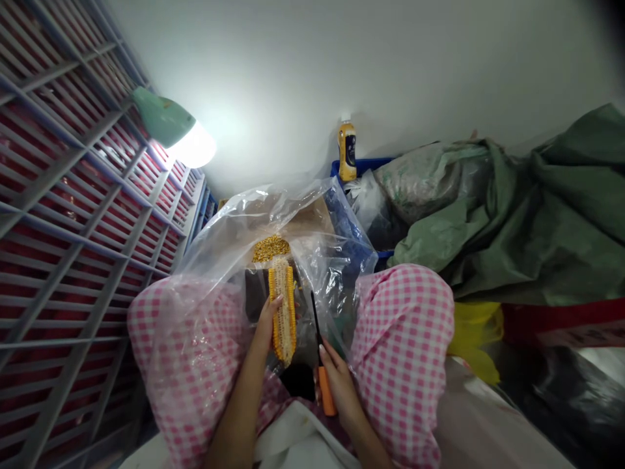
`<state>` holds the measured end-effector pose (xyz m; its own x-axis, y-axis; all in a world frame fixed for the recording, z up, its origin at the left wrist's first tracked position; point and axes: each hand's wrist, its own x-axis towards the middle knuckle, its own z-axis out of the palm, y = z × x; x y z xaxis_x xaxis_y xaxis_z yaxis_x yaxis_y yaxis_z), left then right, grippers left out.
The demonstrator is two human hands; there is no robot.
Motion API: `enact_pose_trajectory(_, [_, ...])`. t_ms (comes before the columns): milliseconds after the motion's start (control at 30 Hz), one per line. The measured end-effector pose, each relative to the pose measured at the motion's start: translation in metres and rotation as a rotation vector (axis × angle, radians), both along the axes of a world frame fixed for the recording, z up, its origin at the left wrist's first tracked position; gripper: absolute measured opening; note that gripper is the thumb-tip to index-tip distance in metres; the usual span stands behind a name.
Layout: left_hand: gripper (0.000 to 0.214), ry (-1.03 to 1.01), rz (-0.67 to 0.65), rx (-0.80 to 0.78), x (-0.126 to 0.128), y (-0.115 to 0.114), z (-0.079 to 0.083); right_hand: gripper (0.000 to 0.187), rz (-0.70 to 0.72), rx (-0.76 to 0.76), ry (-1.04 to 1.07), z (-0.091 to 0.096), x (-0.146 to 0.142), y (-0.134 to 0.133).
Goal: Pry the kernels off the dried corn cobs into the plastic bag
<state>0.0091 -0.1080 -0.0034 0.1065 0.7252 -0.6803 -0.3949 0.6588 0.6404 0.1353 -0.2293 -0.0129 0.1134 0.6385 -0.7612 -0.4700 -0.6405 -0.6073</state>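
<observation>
An ear of corn (282, 316) stands out from my left hand (266, 322), whose fingers close around its side. Pale bare cob shows down its middle, with rows of yellow kernels along both edges. My right hand (336, 374) is wrapped round the orange handle of a screwdriver (326, 391). Its dark thin shaft points up and away, a little to the right of the corn and apart from it. Beyond the ear lies a heap of loose corn kernels (271, 248) inside a clear plastic bag (229, 225) spread between my knees.
Stacked plastic crates (73, 176) rise on the left, with a lit lamp (170, 127) attached or set against them. A yellow bottle (347, 151) stands at a blue bin (367, 164) by the wall. Green cloth (527, 221) and a yellow bag (476, 335) lie on the right.
</observation>
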Motion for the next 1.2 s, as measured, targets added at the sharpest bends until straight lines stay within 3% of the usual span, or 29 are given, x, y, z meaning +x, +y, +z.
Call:
enact_pose_trajectory(233, [0.052, -0.011, 0.004, 0.064, 0.001, -0.001, -0.006, 0.104, 0.015, -0.011, -0.015, 0.0, -0.001, 0.0])
enact_pose_trajectory(400, [0.044, -0.039, 0.055, 0.023, 0.003, -0.002, -0.002, 0.096, 0.014, -0.018, -0.022, 0.0, -0.001, 0.0])
enact_pose_trajectory(533, [0.049, -0.225, 0.109, -0.066, 0.0, 0.0, 0.01, 0.098, 0.02, -0.008, -0.026, -0.001, -0.001, 0.0])
enact_pose_trajectory(733, [0.049, -0.57, 0.088, -0.16, -0.011, -0.002, 0.019, 0.107, 0.001, 0.012, 0.012, 0.002, -0.001, -0.001])
enact_pose_trajectory(933, [0.051, -0.693, 0.268, 0.006, -0.011, -0.011, 0.008, 0.108, -0.002, 0.026, 0.004, 0.003, -0.001, -0.002])
enact_pose_trajectory(1100, [0.051, -0.785, 0.25, -0.08, -0.011, -0.006, 0.007, 0.108, 0.024, 0.007, -0.029, 0.002, -0.001, -0.002])
enact_pose_trajectory(1200, [0.05, -0.683, 0.235, -0.089, -0.009, -0.003, 0.011, 0.104, 0.026, 0.0, -0.043, 0.004, -0.001, -0.002])
